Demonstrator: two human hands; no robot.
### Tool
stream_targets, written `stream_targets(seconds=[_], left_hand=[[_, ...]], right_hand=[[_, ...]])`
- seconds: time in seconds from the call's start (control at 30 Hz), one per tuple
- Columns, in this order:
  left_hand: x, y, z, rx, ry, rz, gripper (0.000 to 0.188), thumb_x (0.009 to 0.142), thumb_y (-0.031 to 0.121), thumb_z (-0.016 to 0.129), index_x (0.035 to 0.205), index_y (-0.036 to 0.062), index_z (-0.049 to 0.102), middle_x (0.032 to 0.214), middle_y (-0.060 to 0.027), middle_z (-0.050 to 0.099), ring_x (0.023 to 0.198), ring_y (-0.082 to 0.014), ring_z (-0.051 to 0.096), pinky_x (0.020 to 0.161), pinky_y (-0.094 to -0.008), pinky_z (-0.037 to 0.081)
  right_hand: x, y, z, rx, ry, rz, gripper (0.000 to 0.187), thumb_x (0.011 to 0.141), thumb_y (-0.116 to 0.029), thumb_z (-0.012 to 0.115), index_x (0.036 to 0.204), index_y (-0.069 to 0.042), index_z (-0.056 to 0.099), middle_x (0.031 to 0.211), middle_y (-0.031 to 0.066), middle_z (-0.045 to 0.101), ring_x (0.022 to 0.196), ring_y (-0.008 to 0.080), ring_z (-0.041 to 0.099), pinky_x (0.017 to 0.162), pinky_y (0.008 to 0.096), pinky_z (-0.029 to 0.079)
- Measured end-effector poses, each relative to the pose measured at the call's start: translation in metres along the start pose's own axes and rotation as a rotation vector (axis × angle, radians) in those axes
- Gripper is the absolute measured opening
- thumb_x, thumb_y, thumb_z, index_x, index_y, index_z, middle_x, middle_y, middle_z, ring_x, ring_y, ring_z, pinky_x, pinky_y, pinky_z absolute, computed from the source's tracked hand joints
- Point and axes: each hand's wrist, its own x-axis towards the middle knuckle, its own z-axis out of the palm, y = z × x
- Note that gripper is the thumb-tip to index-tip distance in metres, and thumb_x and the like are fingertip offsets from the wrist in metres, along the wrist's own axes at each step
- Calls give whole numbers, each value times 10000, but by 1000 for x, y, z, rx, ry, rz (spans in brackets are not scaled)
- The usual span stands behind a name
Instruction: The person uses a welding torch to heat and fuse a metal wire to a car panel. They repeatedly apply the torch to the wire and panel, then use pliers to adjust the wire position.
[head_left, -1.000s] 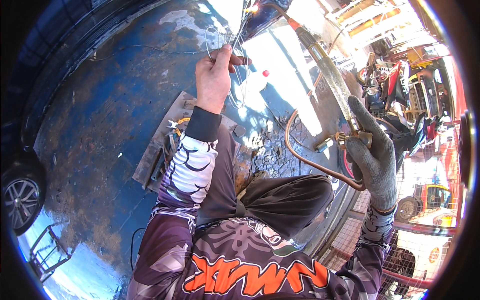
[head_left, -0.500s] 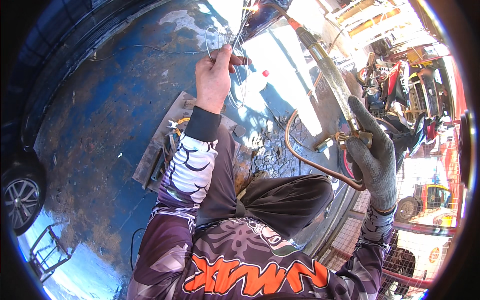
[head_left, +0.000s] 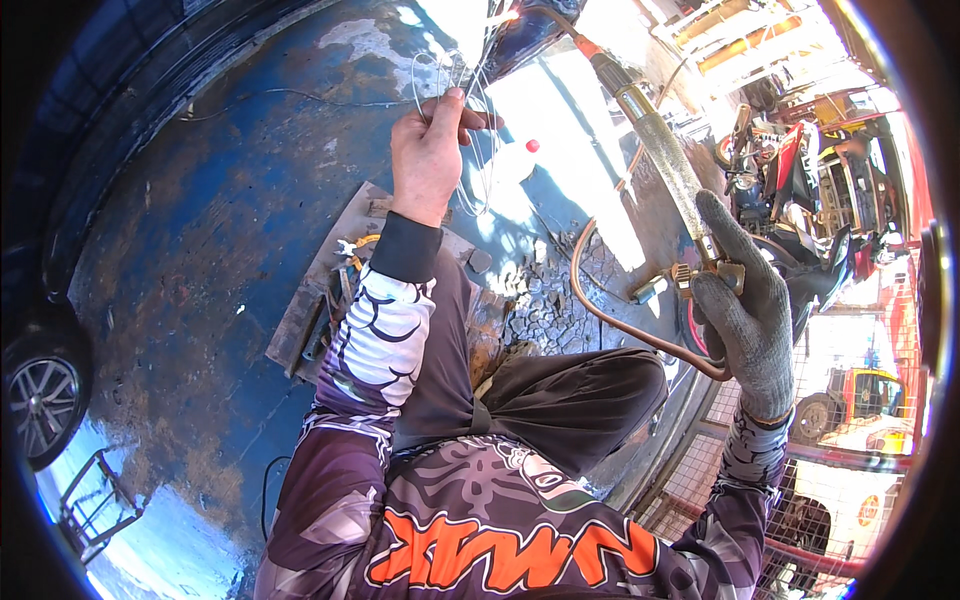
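From my remote seat I see the bare left hand [head_left: 425, 160] pinching a loose coil of thin silvery wire [head_left: 472, 80], while the grey-gloved right hand [head_left: 745, 310] grips a long silvery metal torch [head_left: 665, 150] slanting up-left to a bent tip nearer the left hand, where glare hides whether its glow meets the wire.

A lit metal torch [head_left: 660, 150] slants near thin, looped silvery wire [head_left: 490, 170].

Wire coil [head_left: 490, 155] left of torch [head_left: 657, 140] — wheel [head_left: 42, 405] far left.
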Motion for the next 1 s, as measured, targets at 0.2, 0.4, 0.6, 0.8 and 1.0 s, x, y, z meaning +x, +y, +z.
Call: stream_targets(seconds=[0.2, 0.4, 0.6, 0.8, 1.0], left_hand=[[0, 1, 2, 1, 18, 7, 400, 1066, 247, 596, 724, 50, 659, 801, -102, 742, 874, -205, 758, 766, -284, 455], [-1, 2, 1, -14, 2, 8, 395, 1061, 257, 609, 735, 42, 668, 804, -111, 743, 868, -222, 763, 736, -276, 447], [1, 1, 2, -28, -5, 33, 417, 1049, 272, 607, 722, 29, 697, 821, -72, 790, 678, -65, 498, 672, -251, 445], [-1, 2, 1, 9, 2, 14, 402, 1066, 258, 596, 726, 51, 652, 770, -88, 698, 882, -236, 766, 814, -307, 466], [0, 2, 1, 12, -1, 7, 400, 1066, 250, 585, 717, 63, 641, 763, -93, 703, 888, -233, 766, 833, -320, 466]], right_hand=[[-1, 0, -1, 0, 3, 8, 638, 959, -9, 673, 1555, 34, 448, 1482, 142, 581, 1097, 125, 621, 942, 291, 531], [0, 7, -1, -92, -6, -51, 659, 1001, -133, 662, 1608, -79, 409, 731, -40, 574, 485, 12, 426, 414, 190, 339], [1, 2, 0, -35, -5, -15, 648, 975, -52, 669, 1576, -8, 433, 1216, 86, 592, 877, 83, 565, 748, 252, 472], [-1, 1, -1, 4, -2, 18, 648, 956, -2, 674, 1558, 43, 437, 1545, 164, 537, 1165, 142, 620, 990, 307, 524], [3, 11, -2, -82, -17, -82, 661, 999, -124, 667, 1606, -73, 410, 723, -39, 567, 478, 9, 422, 410, 189, 333]])
